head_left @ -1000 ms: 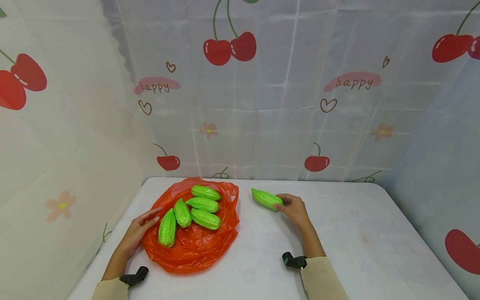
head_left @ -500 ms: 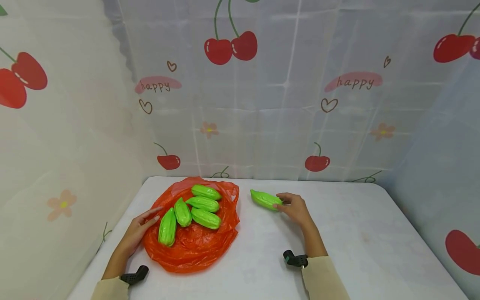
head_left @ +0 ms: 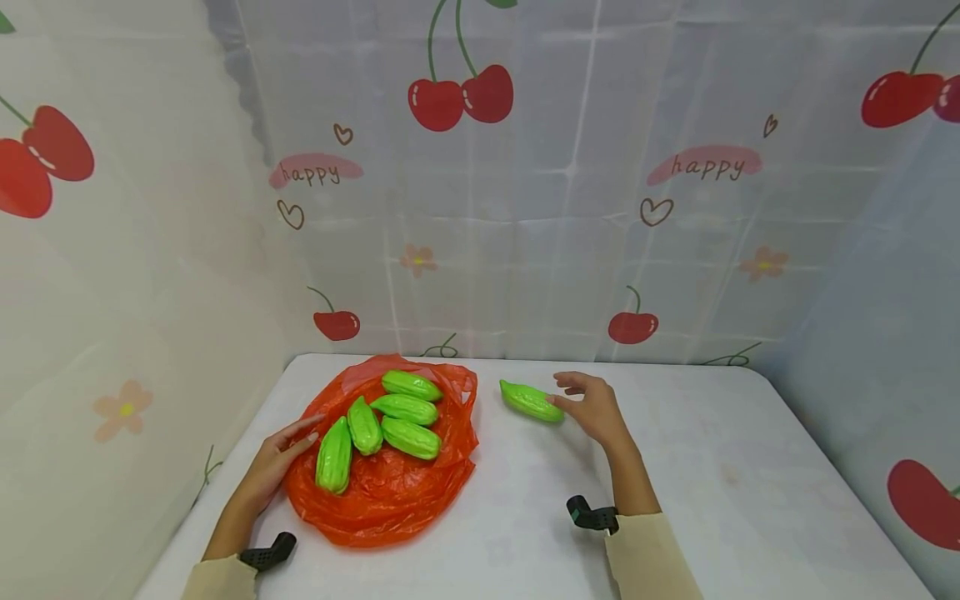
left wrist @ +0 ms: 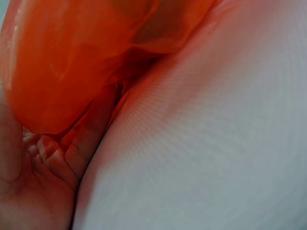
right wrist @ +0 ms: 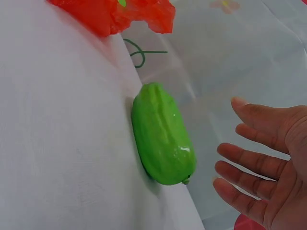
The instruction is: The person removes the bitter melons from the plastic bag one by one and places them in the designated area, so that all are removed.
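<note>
A glossy green bitter melon (head_left: 531, 401) lies on the white table, right of the orange-red plastic bag (head_left: 382, 517). Beside its near end is my right hand (head_left: 595, 408), fingers spread and lifted; the right wrist view shows a gap between the hand (right wrist: 268, 167) and the bitter melon (right wrist: 162, 136). My left hand (head_left: 268, 468) rests at the bag's left edge with fingers stretched along it. In the left wrist view, folds of the bag (left wrist: 62, 67) cover part of that hand (left wrist: 43, 191). Several more bitter melons (head_left: 412, 437) lie on the bag.
The white table (head_left: 750, 483) stretches out to the right of my right arm. Cherry-printed curtains (head_left: 510, 217) hang behind the table and at both sides. Black wrist cameras (head_left: 592, 514) sit on both wrists.
My right hand has let go of the single bitter melon; its fingers have opened and lifted off slightly. The bitter melon shifted slightly left beforehand. My left hand and the bag look the same.
</note>
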`<state>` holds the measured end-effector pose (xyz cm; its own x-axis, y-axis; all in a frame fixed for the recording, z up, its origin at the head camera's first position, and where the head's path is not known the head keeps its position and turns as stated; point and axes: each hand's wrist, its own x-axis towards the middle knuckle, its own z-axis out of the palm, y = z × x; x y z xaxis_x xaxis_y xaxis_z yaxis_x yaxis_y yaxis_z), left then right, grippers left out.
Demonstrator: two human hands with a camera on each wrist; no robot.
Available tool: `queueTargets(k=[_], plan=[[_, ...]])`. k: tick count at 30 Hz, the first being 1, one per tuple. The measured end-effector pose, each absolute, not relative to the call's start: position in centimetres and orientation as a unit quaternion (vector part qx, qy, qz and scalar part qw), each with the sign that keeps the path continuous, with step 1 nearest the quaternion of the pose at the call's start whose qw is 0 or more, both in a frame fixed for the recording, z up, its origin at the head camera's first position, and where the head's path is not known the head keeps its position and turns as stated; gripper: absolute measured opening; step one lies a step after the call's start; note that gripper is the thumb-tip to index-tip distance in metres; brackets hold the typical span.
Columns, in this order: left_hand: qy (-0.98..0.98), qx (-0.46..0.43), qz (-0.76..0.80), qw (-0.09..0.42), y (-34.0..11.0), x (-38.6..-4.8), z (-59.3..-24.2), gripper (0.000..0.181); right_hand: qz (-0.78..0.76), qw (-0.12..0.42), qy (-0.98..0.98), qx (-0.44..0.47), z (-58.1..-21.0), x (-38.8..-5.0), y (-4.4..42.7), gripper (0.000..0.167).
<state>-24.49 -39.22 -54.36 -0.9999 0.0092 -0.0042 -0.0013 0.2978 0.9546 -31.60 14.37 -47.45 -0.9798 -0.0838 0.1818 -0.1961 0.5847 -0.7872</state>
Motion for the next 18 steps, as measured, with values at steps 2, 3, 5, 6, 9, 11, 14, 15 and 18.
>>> queueTargets(k=[2, 3, 5, 6, 9, 11, 14, 15, 18], plan=[[0.806, 0.003, 0.592, 0.004, -39.2, -24.5, -54.4, 0.053, 0.448, 0.066, -0.888, 0.081, -47.0, -31.4, 14.3, 0.046], [0.806, 0.003, 0.592, 0.004, -39.2, -24.5, -54.4, 0.053, 0.448, 0.068, -0.888, 0.083, -46.8, -31.3, 14.2, 0.046], [0.805, 0.003, 0.593, 0.005, -39.3, -24.4, -54.3, 0.053, 0.447, 0.074, -0.887, 0.091, -46.4, -31.1, 14.1, 0.046], [0.806, 0.005, 0.592, 0.005, -39.3, -24.4, -54.3, 0.053, 0.448, 0.077, -0.886, 0.094, -46.2, -31.0, 14.0, 0.046], [0.807, 0.007, 0.591, 0.007, -39.4, -24.4, -54.2, 0.054, 0.451, 0.084, -0.883, 0.103, -45.5, -30.7, 13.8, 0.047], [0.807, 0.007, 0.59, 0.006, -39.4, -24.4, -54.2, 0.054, 0.452, 0.087, -0.881, 0.107, -45.0, -30.4, 13.6, 0.047], [0.806, 0.008, 0.592, 0.008, -39.4, -24.4, -54.2, 0.054, 0.453, 0.09, -0.88, 0.112, -44.3, -30.1, 13.3, 0.047], [0.806, 0.007, 0.592, 0.007, -39.3, -24.4, -54.2, 0.054, 0.453, 0.09, -0.88, 0.113, -44.0, -29.9, 13.2, 0.047], [0.807, 0.006, 0.591, 0.005, -39.3, -24.4, -54.2, 0.054, 0.458, 0.089, -0.877, 0.117, -43.4, -29.6, 12.8, 0.046]])
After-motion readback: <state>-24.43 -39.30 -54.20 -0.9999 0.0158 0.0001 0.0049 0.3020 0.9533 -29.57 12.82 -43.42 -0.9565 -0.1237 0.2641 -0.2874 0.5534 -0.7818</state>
